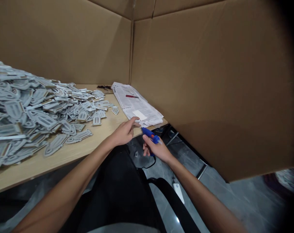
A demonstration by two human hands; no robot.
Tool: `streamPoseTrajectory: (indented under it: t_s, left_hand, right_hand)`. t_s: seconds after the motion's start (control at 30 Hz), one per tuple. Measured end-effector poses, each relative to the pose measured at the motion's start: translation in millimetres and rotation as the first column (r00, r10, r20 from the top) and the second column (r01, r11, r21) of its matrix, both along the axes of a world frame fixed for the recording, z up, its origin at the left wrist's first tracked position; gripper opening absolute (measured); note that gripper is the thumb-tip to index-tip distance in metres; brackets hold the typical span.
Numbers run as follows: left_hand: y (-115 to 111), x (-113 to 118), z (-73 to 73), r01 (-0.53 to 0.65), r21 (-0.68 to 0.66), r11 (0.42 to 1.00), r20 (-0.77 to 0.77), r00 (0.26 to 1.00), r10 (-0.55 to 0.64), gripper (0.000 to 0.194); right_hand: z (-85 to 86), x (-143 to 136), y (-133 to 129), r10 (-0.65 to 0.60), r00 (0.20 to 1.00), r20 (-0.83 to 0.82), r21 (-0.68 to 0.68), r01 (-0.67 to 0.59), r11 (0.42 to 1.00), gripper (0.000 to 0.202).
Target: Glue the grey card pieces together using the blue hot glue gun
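Observation:
My right hand (157,149) is wrapped round a blue hot glue gun (149,132), whose nozzle points up and left. A clear glue stick end shows at its back. My left hand (124,132) is at the table's front edge, thumb and fingers close together right by the nozzle. What they hold, if anything, is too small to make out. Just beyond the fingertips, a white card (139,115) lies on spread newspaper (130,103). A red-handled tool (131,96) rests farther up the paper.
A large heap of flat grey-white pointed pieces (40,106) covers the left of the wooden table (110,126). Cardboard walls (197,81) rise behind and to the right. A black cord hangs from the glue gun. On the floor lies a white power block (178,193).

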State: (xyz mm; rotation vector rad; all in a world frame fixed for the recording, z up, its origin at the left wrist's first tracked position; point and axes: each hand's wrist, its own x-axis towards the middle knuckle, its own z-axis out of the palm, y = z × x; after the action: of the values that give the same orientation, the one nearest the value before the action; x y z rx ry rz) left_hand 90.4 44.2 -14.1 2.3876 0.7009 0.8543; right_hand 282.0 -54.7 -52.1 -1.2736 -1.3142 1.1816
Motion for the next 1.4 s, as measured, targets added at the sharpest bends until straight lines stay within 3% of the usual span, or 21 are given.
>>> streamPoseTrajectory:
  t_s: [0.1, 0.17, 0.23, 0.3, 0.4, 0.47, 0.53, 0.6, 0.67, 0.77, 0.87, 0.93, 1.0, 1.1, 1.2, 1.3, 1.4]
  left_hand:
    - [-0.2, -0.3, 0.2, 0.010, 0.017, 1.000, -0.017, 1.000, -0.010, 0.070]
    - [-0.4, -0.1, 0.6, 0.013, 0.021, 1.000, -0.021, 1.000, -0.012, 0.072]
    - [-0.4, 0.2, 0.8, 0.007, 0.015, 1.000, -0.025, 1.000, -0.007, 0.074]
    - [0.0, 0.3, 0.5, 0.005, 0.005, 1.000, -0.029, 1.000, -0.005, 0.075]
    - [1.2, 0.1, -0.9, 0.014, 0.002, 1.000, -0.024, 1.000, -0.014, 0.077]
    - [2.3, -0.1, -2.2, 0.021, 0.008, 1.000, -0.019, 1.000, -0.020, 0.078]
    - [3.4, -0.3, -3.4, 0.028, 0.014, 1.000, -0.016, 0.999, -0.028, 0.079]
    - [4.5, -0.3, -4.3, 0.041, 0.019, 0.999, -0.012, 0.999, -0.041, 0.079]
    - [5.3, -0.3, -4.9, 0.052, 0.022, 0.998, -0.014, 0.999, -0.051, 0.079]
    - [5.9, -0.1, -5.5, 0.056, 0.020, 0.998, -0.019, 0.998, -0.055, 0.079]
    - [6.0, 0.1, -5.9, 0.058, 0.018, 0.998, -0.018, 0.998, -0.058, 0.079]
    - [5.8, 0.0, -5.5, 0.058, 0.018, 0.998, -0.016, 0.998, -0.058, 0.077]
    - [5.0, -0.3, -4.3, 0.056, 0.009, 0.998, -0.023, 0.998, -0.056, 0.076]
    - [2.9, -0.8, -0.6, 0.046, -0.034, 0.998, -0.046, 0.998, -0.047, 0.074]
    - [-0.2, -1.2, 4.1, 0.032, -0.068, 0.997, -0.057, 0.998, -0.036, 0.070]
    - [-2.7, -1.1, 7.5, 0.027, -0.089, 0.996, -0.058, 0.998, -0.032, 0.067]
    - [-3.5, -0.8, 8.4, 0.041, -0.100, 0.994, -0.053, 0.997, -0.047, 0.066]
  right_hand:
    - [7.8, 17.3, 2.1, 0.079, 0.937, 0.339, 0.106, -0.121, 0.987, 0.050]
    - [18.9, 27.6, 4.8, 0.079, 0.822, 0.564, 0.162, -0.205, 0.965, 0.040]
    - [33.3, 32.8, 7.3, 0.042, 0.620, 0.783, 0.179, -0.289, 0.940, 0.029]
    - [49.0, 31.5, 8.7, 0.007, 0.360, 0.933, 0.128, -0.349, 0.928, 0.015]
    - [70.0, 21.2, 8.7, -0.003, 0.014, 1.000, 0.008, -0.341, 0.940, 0.011]
    - [79.9, 14.1, 8.5, 0.016, -0.101, 0.995, -0.049, -0.336, 0.941, 0.015]
    - [84.9, 10.7, 8.8, 0.037, -0.143, 0.989, -0.085, -0.344, 0.935, 0.017]
    - [84.4, 11.5, 9.5, 0.040, -0.121, 0.992, -0.081, -0.354, 0.932, 0.013]
    - [78.9, 14.9, 9.7, 0.027, -0.002, 1.000, -0.026, -0.365, 0.931, 0.008]
    - [64.2, 19.7, 7.9, 0.038, 0.321, 0.946, 0.079, -0.344, 0.936, 0.016]
    - [45.3, 19.5, 4.7, 0.105, 0.660, 0.744, 0.084, -0.248, 0.965, 0.033]
    - [31.8, 16.4, 3.2, 0.148, 0.829, 0.540, 0.038, -0.199, 0.979, 0.042]
    - [18.9, 11.3, 2.9, 0.162, 0.930, 0.330, 0.014, -0.176, 0.984, 0.050]
    - [3.3, 1.8, 3.7, 0.148, 0.987, 0.068, -0.024, -0.146, 0.989, 0.061]
    - [-5.5, -6.6, 4.1, 0.121, 0.970, -0.210, -0.079, -0.141, 0.987, 0.061]
    - [-9.2, -11.1, 3.9, 0.107, 0.865, -0.490, -0.096, -0.175, 0.980, 0.058]
    - [-11.8, -13.1, 3.8, 0.086, 0.738, -0.670, -0.080, -0.187, 0.979, 0.056]
